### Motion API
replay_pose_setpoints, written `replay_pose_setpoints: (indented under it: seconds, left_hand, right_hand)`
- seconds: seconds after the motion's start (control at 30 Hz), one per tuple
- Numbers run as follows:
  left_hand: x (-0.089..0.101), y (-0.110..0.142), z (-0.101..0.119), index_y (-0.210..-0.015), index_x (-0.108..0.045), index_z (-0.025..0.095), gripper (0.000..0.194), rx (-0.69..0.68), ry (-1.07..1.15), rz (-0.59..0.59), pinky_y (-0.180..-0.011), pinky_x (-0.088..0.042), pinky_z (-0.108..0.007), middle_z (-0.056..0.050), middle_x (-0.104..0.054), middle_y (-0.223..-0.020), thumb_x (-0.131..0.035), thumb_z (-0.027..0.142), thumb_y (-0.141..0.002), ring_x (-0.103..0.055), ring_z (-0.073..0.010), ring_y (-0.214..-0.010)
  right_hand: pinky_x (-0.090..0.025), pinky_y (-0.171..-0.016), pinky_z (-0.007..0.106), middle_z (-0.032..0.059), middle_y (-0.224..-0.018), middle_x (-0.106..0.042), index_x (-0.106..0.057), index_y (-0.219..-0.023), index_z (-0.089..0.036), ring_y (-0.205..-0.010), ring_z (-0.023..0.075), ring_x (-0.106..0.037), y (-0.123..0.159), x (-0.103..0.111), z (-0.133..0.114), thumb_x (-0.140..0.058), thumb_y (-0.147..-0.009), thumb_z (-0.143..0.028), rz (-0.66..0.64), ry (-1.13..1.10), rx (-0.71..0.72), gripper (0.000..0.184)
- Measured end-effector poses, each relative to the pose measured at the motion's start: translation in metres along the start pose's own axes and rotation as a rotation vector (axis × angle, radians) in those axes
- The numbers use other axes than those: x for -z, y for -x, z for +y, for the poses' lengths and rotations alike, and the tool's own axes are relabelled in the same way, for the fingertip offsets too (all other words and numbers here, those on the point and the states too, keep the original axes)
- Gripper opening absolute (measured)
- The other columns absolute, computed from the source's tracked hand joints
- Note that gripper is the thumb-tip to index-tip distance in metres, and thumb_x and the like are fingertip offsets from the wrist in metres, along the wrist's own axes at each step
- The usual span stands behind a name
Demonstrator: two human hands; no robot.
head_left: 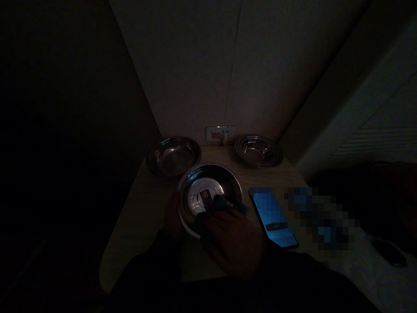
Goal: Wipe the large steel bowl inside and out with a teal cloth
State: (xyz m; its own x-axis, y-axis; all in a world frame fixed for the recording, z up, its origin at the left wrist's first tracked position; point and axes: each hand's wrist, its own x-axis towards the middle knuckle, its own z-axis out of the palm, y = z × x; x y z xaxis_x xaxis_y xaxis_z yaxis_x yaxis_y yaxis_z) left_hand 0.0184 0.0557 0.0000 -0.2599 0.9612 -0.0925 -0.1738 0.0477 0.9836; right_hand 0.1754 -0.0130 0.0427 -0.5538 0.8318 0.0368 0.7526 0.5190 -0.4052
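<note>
Black sleeves [153,258] reach forward from the near side, both wrists low over the pale wood-grain tabletop [133,230]. Nearest is the right hand [236,243], palm down and slanting forward to the left, its fingers bent over a bunched blue-green cloth [223,203] and pressing it against the near right inside of a round, shiny stainless-steel bowl [195,193]. The left hand [172,215] is at the bowl's left side, mostly lost in shadow; I cannot tell whether its fingers close on the rim. Just ahead of the right fingertips, a small dark label with red [206,200] lies on the bowl's floor.

Right of the right hand, a narrow strip of wood separates the bowl from a black-edged phone with a lit blue screen [270,217]. Left of the left hand, tabletop runs out to a straight edge with a rounded near corner.

Beyond the hands, a wide steel dish [174,158] sits close behind the bowl to the left, with little room between; ahead to the right, well apart from the hands, stands a broad-rimmed steel dish [257,152]. Farthest ahead, a white socket plate with a reddish switch [220,133] is set in the wall [192,78].
</note>
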Motion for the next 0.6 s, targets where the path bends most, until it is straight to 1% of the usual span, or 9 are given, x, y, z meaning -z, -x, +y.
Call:
replay_pose_setpoints:
  seconds: [0.1,0.17,0.23,0.33,0.43,0.53,0.6]
  left_hand:
    - [-0.001,0.003,0.003,-0.076,-0.069,0.015,0.040,0.011,-0.005,-0.016,-0.069,-0.053,-0.034,-0.005,-0.072,-0.075,-0.055,0.052,-0.074,-0.064,-0.0223,-0.075]
    - [-0.002,0.004,0.004,-0.077,-0.069,0.015,0.038,0.000,-0.009,-0.030,-0.072,-0.052,-0.034,-0.006,-0.072,-0.076,-0.056,0.051,-0.074,-0.064,-0.0227,-0.077]
    - [-0.002,0.005,0.005,-0.074,-0.068,0.016,0.037,-0.014,-0.006,-0.039,-0.075,-0.051,-0.035,-0.006,-0.072,-0.075,-0.056,0.050,-0.073,-0.064,-0.0233,-0.079]
    - [-0.001,0.004,0.001,-0.073,-0.067,0.017,0.036,-0.019,0.008,-0.049,-0.077,-0.051,-0.036,-0.005,-0.071,-0.075,-0.055,0.050,-0.073,-0.064,-0.0232,-0.078]
    - [0.001,0.003,-0.002,-0.069,-0.065,0.019,0.034,-0.021,0.015,-0.051,-0.075,-0.051,-0.035,-0.003,-0.069,-0.071,-0.055,0.051,-0.070,-0.063,-0.0219,-0.074]
    - [0.002,0.002,-0.005,-0.066,-0.064,0.019,0.032,-0.022,0.012,-0.031,-0.073,-0.052,-0.034,-0.002,-0.068,-0.067,-0.057,0.051,-0.069,-0.062,-0.0204,-0.070]
    - [0.003,0.002,-0.007,-0.068,-0.064,0.018,0.035,-0.025,0.018,-0.026,-0.073,-0.052,-0.033,-0.002,-0.068,-0.069,-0.055,0.052,-0.072,-0.062,-0.0201,-0.071]
  right_hand:
    - [-0.027,-0.103,0.045,0.0087,-0.117,-0.065,-0.057,-0.119,-0.016,-0.113,0.0254,-0.052,0.011,0.009,0.008,-0.051,-0.089,-0.034,-0.046,0.063,0.014,0.035]
    - [-0.028,-0.103,0.045,0.0088,-0.115,-0.066,-0.059,-0.117,-0.016,-0.111,0.0255,-0.053,0.010,0.010,0.010,-0.052,-0.089,-0.035,-0.071,0.074,0.020,0.035]
    - [-0.029,-0.102,0.045,0.0084,-0.117,-0.066,-0.059,-0.118,-0.016,-0.111,0.0252,-0.054,0.008,0.007,0.008,-0.053,-0.088,-0.035,-0.075,0.063,0.008,0.036]
    - [-0.029,-0.103,0.044,0.0078,-0.126,-0.061,-0.054,-0.125,-0.016,-0.117,0.0245,-0.050,0.006,-0.002,0.002,-0.051,-0.091,-0.037,-0.036,0.022,0.012,0.040]
    - [-0.027,-0.106,0.044,0.0063,-0.135,-0.055,-0.047,-0.132,-0.017,-0.125,0.0234,-0.045,0.002,-0.010,-0.003,-0.045,-0.094,-0.037,-0.002,-0.019,0.027,0.044]
    - [-0.029,-0.106,0.044,0.0060,-0.137,-0.053,-0.046,-0.134,-0.015,-0.127,0.0239,-0.042,-0.007,-0.012,-0.009,-0.042,-0.095,-0.037,0.028,-0.025,0.004,0.044]
    - [-0.031,-0.105,0.045,0.0069,-0.137,-0.053,-0.047,-0.133,-0.014,-0.126,0.0247,-0.042,-0.017,-0.011,-0.013,-0.039,-0.096,-0.036,0.055,-0.008,-0.009,0.044]
